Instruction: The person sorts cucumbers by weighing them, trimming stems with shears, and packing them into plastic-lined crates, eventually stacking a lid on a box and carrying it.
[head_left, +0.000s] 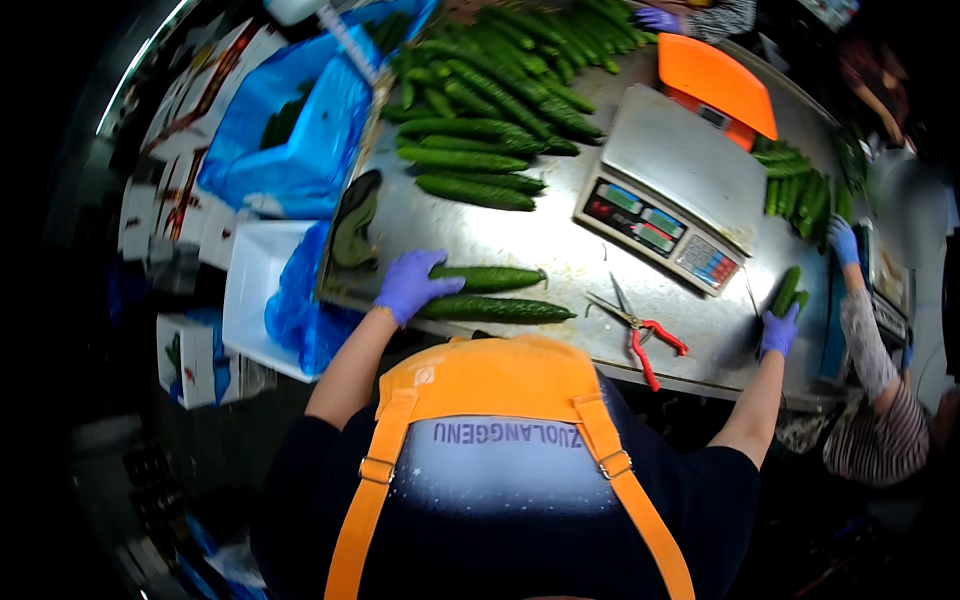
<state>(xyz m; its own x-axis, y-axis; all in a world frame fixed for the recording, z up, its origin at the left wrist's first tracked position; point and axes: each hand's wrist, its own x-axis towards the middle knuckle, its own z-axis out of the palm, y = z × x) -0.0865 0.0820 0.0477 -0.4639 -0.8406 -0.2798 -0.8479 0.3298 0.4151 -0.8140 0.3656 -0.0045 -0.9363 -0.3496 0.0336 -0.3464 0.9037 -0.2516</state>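
Observation:
My left hand (411, 286), in a purple glove, is at the table's near left. The left end of a cucumber (495, 279) lies between its thumb and fingers. A second cucumber (502, 308) lies just nearer to me, its left end beside the glove. Far to the right, my right hand (780, 334), also gloved, grips the lower ends of a pair of cucumbers (787, 291). Red-handled shears (636, 322) rest with blades apart on the metal table (570, 240), between my hands.
Behind lies a large cucumber pile (502, 82). A digital scale (675, 172) stands right of centre, before an orange scale (716, 82). Dark curved cucumbers (354, 225) lie by the left edge. Lined boxes (255, 292) stand left. A co-worker's gloved hand (844, 240) is beside more cucumbers (799, 191).

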